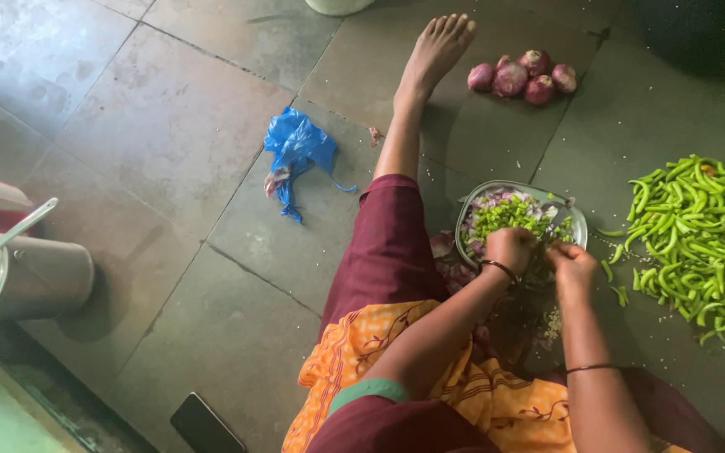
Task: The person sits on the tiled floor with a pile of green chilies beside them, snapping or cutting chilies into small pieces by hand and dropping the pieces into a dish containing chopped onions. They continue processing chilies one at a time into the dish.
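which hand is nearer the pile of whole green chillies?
Right. The right hand sits at the steel plate's near edge, beside the pile of whole green chillies. The left hand is further away, over the plate's chopped greens.

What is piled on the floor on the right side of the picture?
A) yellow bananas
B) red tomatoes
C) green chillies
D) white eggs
C: a big heap of long green chillies lies on the grey floor, just to the right of the metal plate where both hands are busy.
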